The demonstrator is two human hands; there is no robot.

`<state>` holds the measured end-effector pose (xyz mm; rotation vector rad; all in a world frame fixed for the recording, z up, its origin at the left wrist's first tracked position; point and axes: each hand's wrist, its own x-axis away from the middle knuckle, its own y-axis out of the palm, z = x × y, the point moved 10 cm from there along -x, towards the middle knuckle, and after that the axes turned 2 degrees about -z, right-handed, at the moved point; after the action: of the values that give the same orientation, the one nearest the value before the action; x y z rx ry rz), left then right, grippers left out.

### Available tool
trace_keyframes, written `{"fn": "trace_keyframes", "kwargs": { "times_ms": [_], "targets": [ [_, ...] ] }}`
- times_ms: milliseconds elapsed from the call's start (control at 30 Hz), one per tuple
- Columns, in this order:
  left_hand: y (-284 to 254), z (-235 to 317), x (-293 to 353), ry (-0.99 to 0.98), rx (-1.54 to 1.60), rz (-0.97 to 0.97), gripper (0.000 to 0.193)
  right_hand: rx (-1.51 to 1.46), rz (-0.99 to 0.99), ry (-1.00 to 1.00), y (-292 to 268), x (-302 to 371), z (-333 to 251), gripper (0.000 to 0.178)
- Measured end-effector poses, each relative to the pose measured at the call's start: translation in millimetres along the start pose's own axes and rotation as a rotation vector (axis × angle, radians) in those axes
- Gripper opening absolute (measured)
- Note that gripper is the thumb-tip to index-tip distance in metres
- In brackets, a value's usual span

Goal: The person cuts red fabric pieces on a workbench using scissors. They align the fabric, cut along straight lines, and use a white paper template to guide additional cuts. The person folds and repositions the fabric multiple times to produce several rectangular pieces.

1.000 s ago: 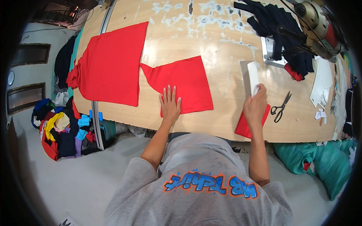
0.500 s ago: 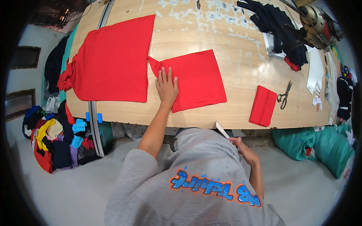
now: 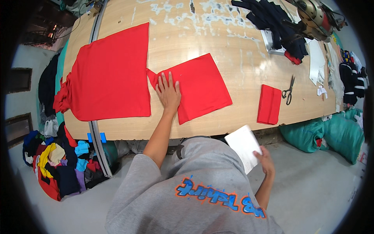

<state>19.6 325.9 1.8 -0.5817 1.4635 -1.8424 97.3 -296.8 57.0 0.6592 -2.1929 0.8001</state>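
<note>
My left hand (image 3: 169, 93) lies flat, fingers stretched out, on the left part of a red fabric piece (image 3: 206, 85) spread on the table. A narrow corner of that piece points toward a larger red cloth (image 3: 113, 78), whose left end is bunched. My right hand (image 3: 265, 160) is closed on the edge of a white flat rectangular piece (image 3: 242, 146), held in front of the table's near edge by my waist. Whether it is card or paper I cannot tell. To the right on the table lie a folded red cloth (image 3: 269, 104) and black-handled scissors (image 3: 288, 91).
A cutting machine (image 3: 313, 19) stands at the far right beside dark fabric (image 3: 276, 27). A metal rail (image 3: 100, 150) juts past the table's (image 3: 202, 130) near left edge. Heaped coloured cloths (image 3: 58, 163) are on the floor at left, green sacks (image 3: 331, 136) at right.
My right hand has brought the white piece up and rightward into fuller view, its broad face now showing. My left hand stays on the red fabric. The whole view has shifted slightly.
</note>
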Motion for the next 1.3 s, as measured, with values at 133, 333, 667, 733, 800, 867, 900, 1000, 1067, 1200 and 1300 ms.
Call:
{"fn": "trace_keyframes", "kwargs": {
  "times_ms": [133, 333, 667, 733, 800, 867, 900, 1000, 1067, 1200, 1300],
  "targets": [
    [0, -9, 8, 0.038, -0.001, -0.002, 0.069, -0.468, -0.016, -0.205, -6, 14, -143, 0.054],
    [-12, 4, 3, 0.101, 0.061, 0.058, 0.062, -0.476, -0.320, -0.390, 127, -83, -304, 0.055],
    [16, 11, -1, -0.574, 1.592, -0.357, 0.063, 0.065, 0.068, -0.547, 230, -190, -350, 0.037],
    [14, 20, -3, -0.393, 1.327, -0.353, 0.053, 0.144, 0.200, -0.526, 227, -193, -336, 0.037],
    [18, 21, -6, -0.401, 1.264, -0.350, 0.052, 0.254, 0.299, -0.577, 226, -190, -332, 0.039],
    [12, 27, -4, -0.374, 1.141, -0.308, 0.052, 0.351, 0.380, -0.634, 222, -186, -330, 0.041],
    [11, 30, -3, -0.355, 1.108, -0.316, 0.053, 0.387, 0.413, -0.666, 221, -183, -332, 0.042],
    [9, 40, -1, -0.314, 1.024, -0.332, 0.055, 0.467, 0.478, -0.684, 219, -181, -331, 0.045],
    [13, 41, 1, -0.310, 0.991, -0.330, 0.056, 0.508, 0.497, -0.675, 219, -181, -331, 0.046],
    [12, 42, 0, -0.295, 0.956, -0.314, 0.057, 0.531, 0.520, -0.699, 219, -183, -331, 0.046],
    [11, 43, -3, -0.278, 0.936, -0.304, 0.057, 0.525, 0.542, -0.731, 221, -182, -331, 0.046]
  ]
}}
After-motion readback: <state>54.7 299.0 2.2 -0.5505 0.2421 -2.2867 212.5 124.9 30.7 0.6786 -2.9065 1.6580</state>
